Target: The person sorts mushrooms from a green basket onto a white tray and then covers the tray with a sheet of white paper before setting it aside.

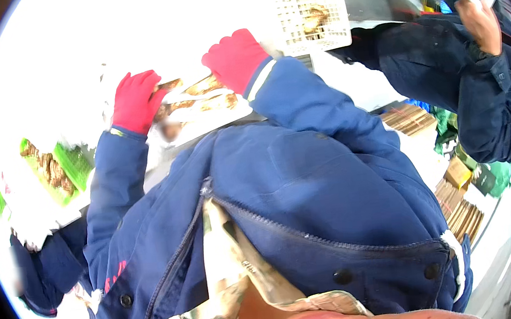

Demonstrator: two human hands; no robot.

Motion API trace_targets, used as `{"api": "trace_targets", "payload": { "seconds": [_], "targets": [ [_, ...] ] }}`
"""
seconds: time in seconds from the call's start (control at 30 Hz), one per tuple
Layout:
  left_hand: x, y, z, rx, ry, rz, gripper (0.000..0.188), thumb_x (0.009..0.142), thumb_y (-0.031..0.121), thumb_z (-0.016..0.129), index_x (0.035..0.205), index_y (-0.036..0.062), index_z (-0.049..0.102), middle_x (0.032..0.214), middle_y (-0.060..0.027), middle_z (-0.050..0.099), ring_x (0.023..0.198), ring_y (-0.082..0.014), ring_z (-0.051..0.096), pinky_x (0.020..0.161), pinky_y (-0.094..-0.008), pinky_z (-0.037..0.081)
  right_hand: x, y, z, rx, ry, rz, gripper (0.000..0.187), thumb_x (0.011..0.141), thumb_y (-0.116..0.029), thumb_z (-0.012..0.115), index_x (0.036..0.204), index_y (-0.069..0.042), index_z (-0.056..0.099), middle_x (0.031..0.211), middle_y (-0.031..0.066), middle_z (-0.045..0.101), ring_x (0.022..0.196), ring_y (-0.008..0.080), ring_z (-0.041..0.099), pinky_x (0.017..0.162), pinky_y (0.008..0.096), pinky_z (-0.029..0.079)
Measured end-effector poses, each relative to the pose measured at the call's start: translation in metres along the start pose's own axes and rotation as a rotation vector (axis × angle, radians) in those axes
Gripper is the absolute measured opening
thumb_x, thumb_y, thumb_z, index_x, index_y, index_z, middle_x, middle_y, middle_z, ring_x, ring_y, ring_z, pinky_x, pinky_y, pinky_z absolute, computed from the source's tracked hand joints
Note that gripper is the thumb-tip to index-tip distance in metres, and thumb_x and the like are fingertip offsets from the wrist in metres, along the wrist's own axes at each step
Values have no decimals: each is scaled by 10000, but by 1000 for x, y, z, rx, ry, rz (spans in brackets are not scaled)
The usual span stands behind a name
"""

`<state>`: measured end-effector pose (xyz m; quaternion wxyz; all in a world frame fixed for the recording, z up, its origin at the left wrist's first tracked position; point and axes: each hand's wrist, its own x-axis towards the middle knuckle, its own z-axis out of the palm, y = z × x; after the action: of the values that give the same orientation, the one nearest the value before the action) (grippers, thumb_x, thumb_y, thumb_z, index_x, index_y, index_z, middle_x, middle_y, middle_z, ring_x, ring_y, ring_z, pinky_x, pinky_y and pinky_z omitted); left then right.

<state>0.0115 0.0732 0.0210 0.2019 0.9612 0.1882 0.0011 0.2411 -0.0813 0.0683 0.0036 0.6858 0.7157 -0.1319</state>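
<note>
Both my hands wear red gloves and are over the bright white worktop. A white tray (199, 128) lies between them, with long brown root-like pieces (201, 86) and white strips across them. My left hand (136, 102) is at the tray's left end. Its thumb stands apart from the bent fingers, beside the brown pieces. At the tray's far right corner is my right hand (236, 60), its fingers curled under. Whatever those fingers hold is hidden by the glove and the glare.
A white plastic basket (337, 37) with brown pieces stands at the far right. Left, brown pieces lie on green-edged packs (71, 168). A person's bare hand (481, 27) is at the right, beside a pale sheet. Cardboard stacks (410, 119) lie below. Another dark sleeve (54, 261) shows at left.
</note>
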Motion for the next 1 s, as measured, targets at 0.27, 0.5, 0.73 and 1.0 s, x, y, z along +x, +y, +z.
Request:
{"api": "trace_targets", "payload": {
  "seconds": [0.27, 0.5, 0.73, 1.0],
  "targets": [
    [41, 37, 2, -36, 92, 159, 325, 772, 179, 711, 1072, 93, 623, 1131, -95, 626, 1086, -300, 566, 965, -449, 411, -100, 232, 90, -247, 279, 320, 309, 816, -130, 583, 1115, -190, 631, 1180, 70, 599, 1048, 285, 587, 843, 446, 487],
    [48, 38, -1, -62, 76, 199, 211, 765, 105, 710, 971, 102, 666, 943, -100, 654, 900, -314, 619, 771, -404, 505, -86, 240, 52, -229, -154, 420, 401, 702, -192, 759, 1089, -183, 654, 1051, 78, 590, 968, 289, 605, 825, 397, 505],
    [51, 52, -5, -86, -25, -124, 292, 845, 273, 657, 1069, 86, 659, 981, -152, 663, 940, -331, 613, 802, -394, 496, -22, 64, -47, 767, 170, -350, 378, 760, -304, 748, 1069, -102, 663, 933, 112, 620, 898, 288, 608, 800, 365, 502],
    [66, 19, 2, -192, 116, 13, 657, 805, 118, 624, 1416, 187, 392, 1279, -172, 556, 942, -385, 617, 812, -422, 516, 53, 47, -6, 806, 162, -91, 447, 793, -340, 733, 1130, -65, 631, 1041, 125, 636, 968, 268, 622, 836, 336, 495]
  ]
}}
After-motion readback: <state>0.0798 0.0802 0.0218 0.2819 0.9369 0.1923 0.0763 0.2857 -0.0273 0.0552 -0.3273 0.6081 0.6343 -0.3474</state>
